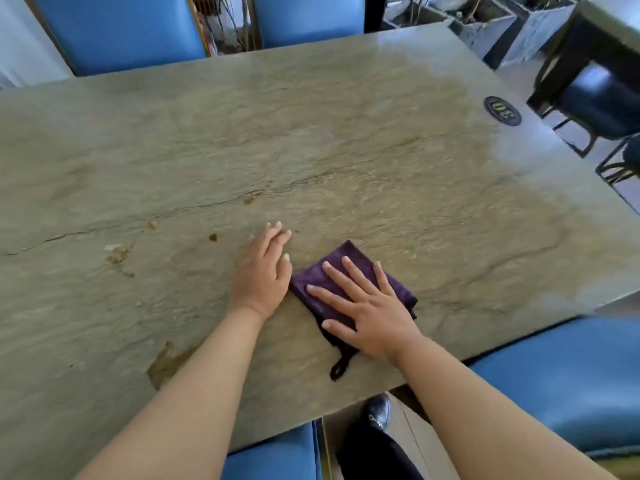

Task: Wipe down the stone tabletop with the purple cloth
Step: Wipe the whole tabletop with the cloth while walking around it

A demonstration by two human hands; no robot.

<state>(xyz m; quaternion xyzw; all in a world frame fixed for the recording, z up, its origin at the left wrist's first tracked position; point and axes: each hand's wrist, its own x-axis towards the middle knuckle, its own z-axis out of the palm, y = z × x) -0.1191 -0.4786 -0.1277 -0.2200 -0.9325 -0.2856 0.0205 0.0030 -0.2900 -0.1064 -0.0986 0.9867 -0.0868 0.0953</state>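
stone tabletop (346, 133): brownish stains and crumbs (119, 256) left of centre, larger smear (166, 362) at near edge; purple cloth (346, 268): folded, flat on near-centre of slab, black loop trailing toward edge; right hand (363, 306): fingers straight and spread, pressed flat on cloth, nothing gripped; left hand (265, 271): flat on bare stone just beside cloth, fingers extended, nothing held; step judged: wiping barely begun, soiled area untouched; next move likely called for: cloth slid leftward under steady pressure across stains.

One head-worn wide-angle view looks forward and steeply down, close over the near edge of the table (311, 133), chairs (117, 32) beyond
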